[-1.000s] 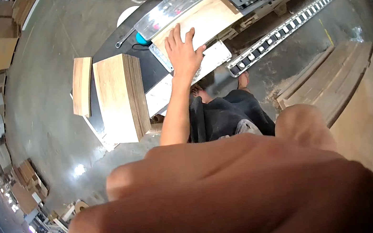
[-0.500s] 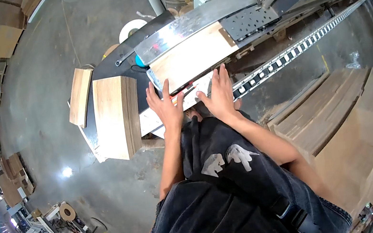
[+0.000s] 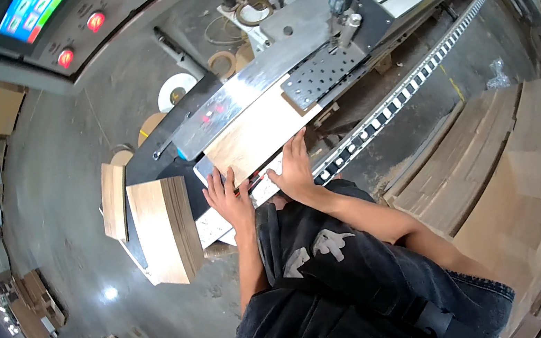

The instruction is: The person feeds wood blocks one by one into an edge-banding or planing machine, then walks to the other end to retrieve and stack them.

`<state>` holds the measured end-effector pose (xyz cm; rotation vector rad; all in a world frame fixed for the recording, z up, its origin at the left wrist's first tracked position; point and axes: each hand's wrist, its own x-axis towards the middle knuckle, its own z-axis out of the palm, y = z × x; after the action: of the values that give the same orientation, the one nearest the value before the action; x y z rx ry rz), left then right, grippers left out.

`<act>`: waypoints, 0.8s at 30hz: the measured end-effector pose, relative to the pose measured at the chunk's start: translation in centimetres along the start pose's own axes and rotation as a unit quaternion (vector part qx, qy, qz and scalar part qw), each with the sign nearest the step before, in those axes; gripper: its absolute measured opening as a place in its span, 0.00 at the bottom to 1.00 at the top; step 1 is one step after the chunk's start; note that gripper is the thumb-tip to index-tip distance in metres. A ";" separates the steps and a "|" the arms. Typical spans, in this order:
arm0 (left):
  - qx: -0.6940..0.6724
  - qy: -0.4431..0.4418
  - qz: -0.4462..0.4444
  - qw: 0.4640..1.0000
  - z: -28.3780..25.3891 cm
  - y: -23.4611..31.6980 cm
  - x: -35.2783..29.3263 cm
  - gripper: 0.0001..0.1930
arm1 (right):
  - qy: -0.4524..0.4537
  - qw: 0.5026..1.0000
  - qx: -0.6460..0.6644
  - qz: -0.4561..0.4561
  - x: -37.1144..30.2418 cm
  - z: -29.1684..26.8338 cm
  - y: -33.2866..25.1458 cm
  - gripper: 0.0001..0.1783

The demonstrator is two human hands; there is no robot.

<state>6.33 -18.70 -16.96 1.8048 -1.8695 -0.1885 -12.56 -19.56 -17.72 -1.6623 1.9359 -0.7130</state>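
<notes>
A pale wood-grain board (image 3: 255,136) lies flat on the machine's infeed, along a shiny metal guide (image 3: 239,97). Its far right end meets a black plate with holes (image 3: 323,77). My left hand (image 3: 230,203) is at the board's near left corner, fingers spread, fingertips on or right beside the edge. Farther right, my right hand (image 3: 293,169) has its fingers stretched out along the same near edge, thumb apart. Neither hand wraps round anything. Left of my left hand, a stack of similar boards (image 3: 161,231) sits on a dark table.
A smaller board pile (image 3: 114,201) stands beyond the stack. A control panel (image 3: 80,40) with a screen and red lit buttons hangs at upper left. A roller rail (image 3: 383,106) runs to the upper right. Long wooden boards (image 3: 458,162) lie at right. Tape rolls (image 3: 176,92) sit behind the table.
The view has tilted up, bringing the control panel into sight and shifting the table and stacks lower. Both hands stay by the board's near edge, with fingers still outstretched.
</notes>
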 end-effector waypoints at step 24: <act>-0.002 0.031 -0.053 0.998 10.6 17.2 4.3 0.40 | -0.023 1.000 0.002 0.013 8.4 -13.9 12.7 0.60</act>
<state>-13.61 -23.86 -17.03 1.8867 -1.7314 -0.1730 -32.29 -25.31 -16.02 -1.6329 1.9199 -0.6632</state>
